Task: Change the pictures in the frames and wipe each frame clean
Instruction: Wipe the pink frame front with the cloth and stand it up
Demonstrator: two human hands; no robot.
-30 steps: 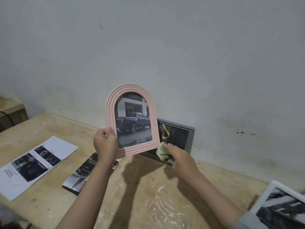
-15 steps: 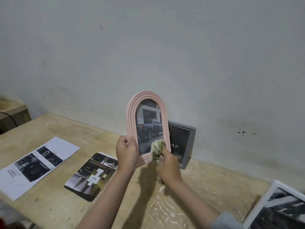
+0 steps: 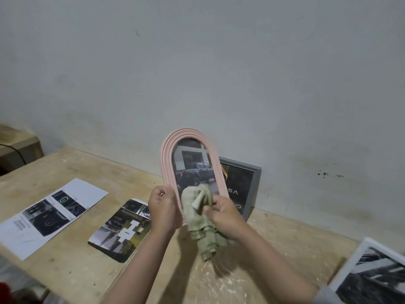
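I hold a pink arched frame (image 3: 167, 159) upright above the wooden table (image 3: 72, 266); it shows a picture of a dark pickup truck. My left hand (image 3: 163, 208) grips its lower left edge. My right hand (image 3: 223, 216) clutches a greenish cloth (image 3: 197, 216) pressed against the frame's lower front, hiding the bottom of the picture. Behind it a grey rectangular frame (image 3: 255, 183) with a dark picture leans on the wall.
A loose car photo (image 3: 122, 231) lies on the table left of my hands, and a white printed sheet (image 3: 50, 216) farther left. A white-framed picture (image 3: 372, 275) lies at the right edge. A cardboard box (image 3: 17, 148) sits at far left. The wall is close behind.
The pink frame has swung right and turned more edge-on, in front of the grey frame. My right hand has brought the cloth from the frame's lower right corner onto its front.
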